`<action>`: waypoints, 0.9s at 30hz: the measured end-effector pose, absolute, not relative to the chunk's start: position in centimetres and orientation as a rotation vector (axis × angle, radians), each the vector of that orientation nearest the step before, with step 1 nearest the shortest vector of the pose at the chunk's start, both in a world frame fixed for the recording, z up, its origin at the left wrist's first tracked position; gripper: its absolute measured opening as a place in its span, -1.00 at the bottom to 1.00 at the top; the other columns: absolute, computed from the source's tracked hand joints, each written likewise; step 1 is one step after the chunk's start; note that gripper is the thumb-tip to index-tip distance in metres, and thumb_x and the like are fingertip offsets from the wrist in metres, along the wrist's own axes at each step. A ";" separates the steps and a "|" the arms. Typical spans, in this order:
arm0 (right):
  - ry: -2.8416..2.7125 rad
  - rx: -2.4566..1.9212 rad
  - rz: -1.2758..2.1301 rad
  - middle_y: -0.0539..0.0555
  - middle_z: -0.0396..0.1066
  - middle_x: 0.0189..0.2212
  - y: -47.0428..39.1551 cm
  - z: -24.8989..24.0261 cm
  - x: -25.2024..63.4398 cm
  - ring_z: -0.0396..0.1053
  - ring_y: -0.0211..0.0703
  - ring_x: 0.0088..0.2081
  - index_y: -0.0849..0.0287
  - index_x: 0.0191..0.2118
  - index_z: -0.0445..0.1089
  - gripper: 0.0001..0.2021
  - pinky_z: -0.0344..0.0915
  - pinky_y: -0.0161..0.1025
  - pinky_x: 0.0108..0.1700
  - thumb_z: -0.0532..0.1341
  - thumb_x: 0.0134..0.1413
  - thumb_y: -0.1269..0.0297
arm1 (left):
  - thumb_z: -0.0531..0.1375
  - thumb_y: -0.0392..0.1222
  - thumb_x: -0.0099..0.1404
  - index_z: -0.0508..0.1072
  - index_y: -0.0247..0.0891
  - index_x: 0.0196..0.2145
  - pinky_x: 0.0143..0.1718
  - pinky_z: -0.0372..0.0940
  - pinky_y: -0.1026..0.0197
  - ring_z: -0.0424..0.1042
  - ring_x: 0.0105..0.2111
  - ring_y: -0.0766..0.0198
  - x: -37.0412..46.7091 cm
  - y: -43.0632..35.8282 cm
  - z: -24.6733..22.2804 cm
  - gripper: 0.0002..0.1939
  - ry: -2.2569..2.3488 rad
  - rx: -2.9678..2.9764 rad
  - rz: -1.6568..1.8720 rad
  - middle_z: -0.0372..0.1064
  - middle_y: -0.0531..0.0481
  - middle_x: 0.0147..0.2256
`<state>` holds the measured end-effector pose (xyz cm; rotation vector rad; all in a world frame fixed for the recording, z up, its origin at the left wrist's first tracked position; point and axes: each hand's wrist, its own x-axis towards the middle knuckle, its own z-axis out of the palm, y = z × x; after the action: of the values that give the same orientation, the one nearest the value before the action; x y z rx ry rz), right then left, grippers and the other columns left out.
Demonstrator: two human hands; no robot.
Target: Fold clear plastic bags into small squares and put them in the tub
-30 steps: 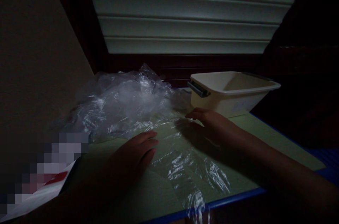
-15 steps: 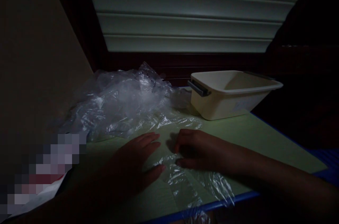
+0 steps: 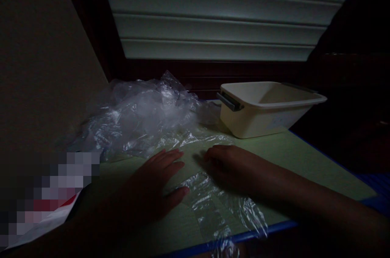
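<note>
A flat, clear plastic bag (image 3: 203,199) lies on the pale green tabletop (image 3: 282,168), its lower end hanging over the blue front edge. At its left side is my left hand (image 3: 163,178), palm down, fingers and thumb spread, with nothing in it. My right hand (image 3: 227,164) rests low over the bag's upper right part. Its fingers are curled in, and whatever may be between them is hidden. Beyond both hands, a loose heap of crumpled clear plastic bags (image 3: 146,109) spreads across the back left of the table.
A cream plastic tub (image 3: 258,122) with dark grey handles stands at the back right. Behind the table rises a pale slatted panel (image 3: 213,30) in a dark frame. On the left, a white and red item (image 3: 57,217) is partly blurred out. The room is dim.
My right hand has shifted slightly up, and its thumb has drawn in so the fingers look more closed. My left hand stays nearly in place.
</note>
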<state>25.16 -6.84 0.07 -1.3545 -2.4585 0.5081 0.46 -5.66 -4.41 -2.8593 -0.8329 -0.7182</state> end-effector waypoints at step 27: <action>-2.631 -1.532 0.212 0.11 0.46 -0.39 -7.0 0.0 24.9 0.37 -0.19 -0.46 0.22 -0.22 0.31 -0.93 0.04 -0.31 -0.47 0.10 0.20 0.45 | 0.08 -0.23 0.45 0.40 -0.20 -0.19 -0.12 0.39 0.07 0.42 -0.15 0.14 1.1 -7.1 -1.1 -0.90 -0.703 -2.879 -0.744 0.44 -0.05 -0.17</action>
<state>24.94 -7.00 0.04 -1.5323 -2.6313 0.2118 1.08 -7.06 -1.06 -2.8788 -0.7035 -0.7442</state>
